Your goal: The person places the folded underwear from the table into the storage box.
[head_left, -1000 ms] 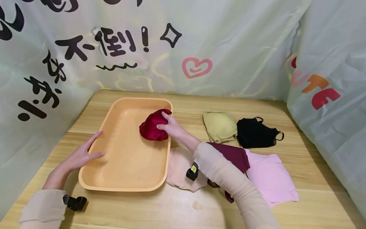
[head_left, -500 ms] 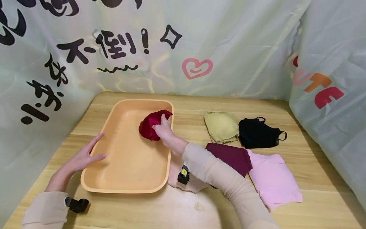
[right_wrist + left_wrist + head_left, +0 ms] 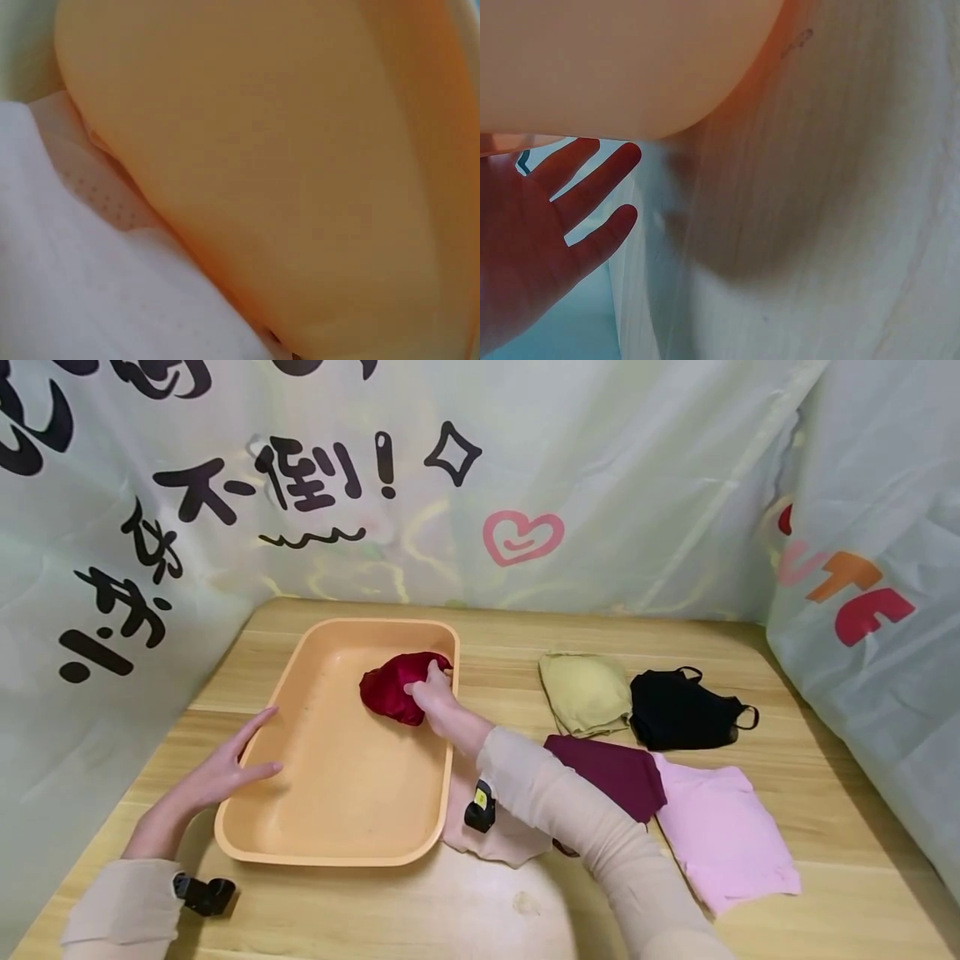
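A dark red satin bra, folded into a rounded shape, lies in the far right part of the peach plastic tray. My right hand reaches over the tray's right rim and holds the bra by its right side; the fingers beneath are hidden. At the tray's left rim, my left hand rests with the thumb over the inside and the other fingers outside. The left wrist view shows that left hand with straight, spread fingers beside the tray wall. Only the tray floor and sleeve fill the right wrist view.
Right of the tray lie a folded olive garment, a black strappy top, a maroon garment and a pink one. A pale pink garment sits against the tray's right side, partly under my forearm. Printed curtains border the table.
My right hand has moved slightly left and turned, its forearm swinging left. The red bra sits a little lower and flatter in the tray. My left hand stays at the rim.
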### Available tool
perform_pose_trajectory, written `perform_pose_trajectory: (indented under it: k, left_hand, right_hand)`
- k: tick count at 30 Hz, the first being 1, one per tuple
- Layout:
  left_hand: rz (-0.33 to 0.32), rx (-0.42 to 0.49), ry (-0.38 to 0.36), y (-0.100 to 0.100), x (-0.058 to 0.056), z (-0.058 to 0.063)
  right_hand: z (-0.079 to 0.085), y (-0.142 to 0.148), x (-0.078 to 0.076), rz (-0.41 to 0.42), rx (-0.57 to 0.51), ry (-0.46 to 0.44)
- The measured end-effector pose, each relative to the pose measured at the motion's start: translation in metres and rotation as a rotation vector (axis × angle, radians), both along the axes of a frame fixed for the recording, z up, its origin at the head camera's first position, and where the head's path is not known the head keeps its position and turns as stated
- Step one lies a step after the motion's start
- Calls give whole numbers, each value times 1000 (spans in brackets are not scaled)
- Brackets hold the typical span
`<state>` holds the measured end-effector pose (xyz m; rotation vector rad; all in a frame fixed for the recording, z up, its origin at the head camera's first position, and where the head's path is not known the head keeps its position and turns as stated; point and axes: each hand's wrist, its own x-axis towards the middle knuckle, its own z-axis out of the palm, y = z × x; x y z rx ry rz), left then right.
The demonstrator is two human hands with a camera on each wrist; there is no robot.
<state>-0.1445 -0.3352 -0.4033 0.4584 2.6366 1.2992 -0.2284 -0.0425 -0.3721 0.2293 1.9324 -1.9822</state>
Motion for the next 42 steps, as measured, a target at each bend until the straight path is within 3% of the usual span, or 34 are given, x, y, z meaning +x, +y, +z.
perform_pose_trajectory:
  k: [9, 17, 27, 37, 42]
  left_hand:
    - [6, -24, -18, 0, 0, 3]
    - [11, -30, -30, -1, 1, 3]
    - [3, -18, -25, 0, 0, 3]
    - [-4, -8, -3, 0, -1, 2]
    - [-6, -5, 0, 0, 0, 0]
  right_hand:
    - [4, 6, -6, -20, -147, -22]
    - [11, 15, 1, 51, -187, -25]
    - [16, 31, 7, 157, -134, 61]
    - [24, 52, 7, 144, -188, 97]
    - [25, 63, 6, 127, -162, 112]
